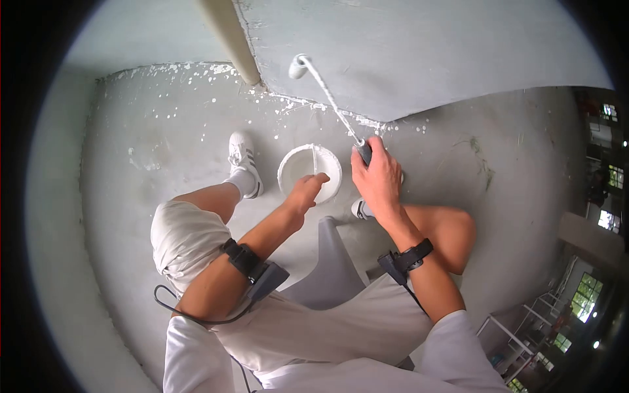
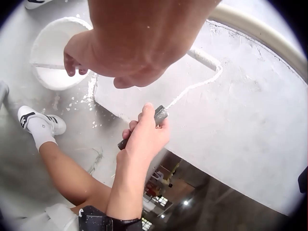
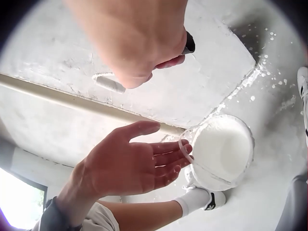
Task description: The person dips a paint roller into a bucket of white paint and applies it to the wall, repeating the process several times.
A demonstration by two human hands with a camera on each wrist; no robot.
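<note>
A white paint bucket point(image 1: 285, 165) stands on the floor between my feet, by the grey wall point(image 1: 419, 52). My right hand point(image 1: 375, 175) grips the dark handle point(image 1: 364, 152) of a small paint roller. Its white roller head point(image 1: 299, 67) lies against the wall. In the left wrist view the right hand point(image 2: 144, 137) grips the handle point(image 2: 161, 114) below the roller head point(image 2: 204, 58). My left hand point(image 1: 313, 186) hovers over the bucket and holds nothing. In the right wrist view the left hand point(image 3: 144, 163) is spread open, its fingertips at the bucket's thin wire handle point(image 3: 184, 143), beside the bucket point(image 3: 226, 151).
A beige pipe point(image 1: 229, 39) runs up the wall at the left. My white shoes point(image 1: 241, 154) flank the bucket, and white paint splatters dot the floor point(image 1: 164, 144). I sit on a grey seat point(image 1: 334, 262). An open edge with windows beyond lies at the right point(image 1: 590, 288).
</note>
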